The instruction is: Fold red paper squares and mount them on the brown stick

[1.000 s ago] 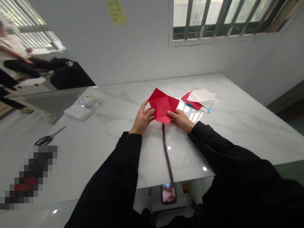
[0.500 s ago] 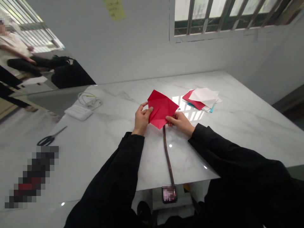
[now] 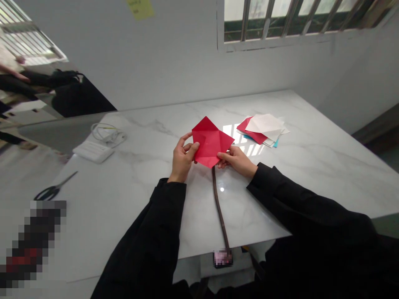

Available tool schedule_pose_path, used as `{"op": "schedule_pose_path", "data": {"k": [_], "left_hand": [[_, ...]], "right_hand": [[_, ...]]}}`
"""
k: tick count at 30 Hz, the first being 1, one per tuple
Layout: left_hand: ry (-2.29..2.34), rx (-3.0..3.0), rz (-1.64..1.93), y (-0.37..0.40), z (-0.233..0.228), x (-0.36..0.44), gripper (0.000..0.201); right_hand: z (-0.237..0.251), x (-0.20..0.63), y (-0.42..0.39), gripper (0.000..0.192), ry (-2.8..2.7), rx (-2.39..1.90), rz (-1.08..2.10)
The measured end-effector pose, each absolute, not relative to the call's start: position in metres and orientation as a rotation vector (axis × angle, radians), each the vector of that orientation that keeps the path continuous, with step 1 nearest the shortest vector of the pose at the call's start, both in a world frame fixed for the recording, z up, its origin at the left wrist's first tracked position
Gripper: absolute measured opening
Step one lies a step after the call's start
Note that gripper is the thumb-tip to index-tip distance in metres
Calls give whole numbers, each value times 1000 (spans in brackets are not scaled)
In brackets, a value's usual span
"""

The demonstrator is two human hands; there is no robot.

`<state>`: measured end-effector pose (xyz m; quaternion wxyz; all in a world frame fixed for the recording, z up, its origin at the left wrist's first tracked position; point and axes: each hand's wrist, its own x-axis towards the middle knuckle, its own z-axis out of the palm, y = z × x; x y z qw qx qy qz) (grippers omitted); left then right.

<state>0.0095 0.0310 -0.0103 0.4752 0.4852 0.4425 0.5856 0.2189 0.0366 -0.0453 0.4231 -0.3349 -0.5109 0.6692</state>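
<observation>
A sheet of red paper [image 3: 210, 143] with fold lines is held up above the table, its top corner pointing away from me. My left hand [image 3: 183, 158] pinches its left edge, thumb on the face and fingers behind. At the lower right edge, my right hand [image 3: 235, 160] grips the paper between thumb and fingers. Below the sheet a dark brown strap or cord [image 3: 219, 203] runs down past the table's front edge to a small blurred-out object [image 3: 222, 258]. The back of the paper is hidden from me.
A stack of white, red and blue papers [image 3: 264, 126] lies at the right rear. On the left are a white box-shaped device [image 3: 93, 151] with a coiled cable [image 3: 107, 133], black scissors [image 3: 54, 189] and a pixelated dark object [image 3: 34, 241]. A seated person [image 3: 15, 74] appears far left.
My view has shifted slightly, so the things on the left sit further left. The red paper has turned slightly between my hands, and both hands keep hold of it.
</observation>
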Motion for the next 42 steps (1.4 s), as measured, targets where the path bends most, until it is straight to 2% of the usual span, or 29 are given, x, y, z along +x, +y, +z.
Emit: {"op": "schedule_pose_path", "data": {"k": [15,20,32,38,42], "left_hand": [[1043,1108,1373,28,-12,17,76],[997,1109,1348,30,-17,18,70],[1054,1070,1498,24,-43,6,45],[1063,1138,1483,24,-39,12,44],[1061,1118,1488,28,-40,12,44]], "right_hand": [[-46,226,34,37,-1305,-833,1676],[-41,225,34,36,-1334,-846,1723],[-29,226,21,53,-1163,-721,1733],[-30,226,24,53,-1242,-758,1751],[-26,230,28,60,-1154,-711,1843]]}}
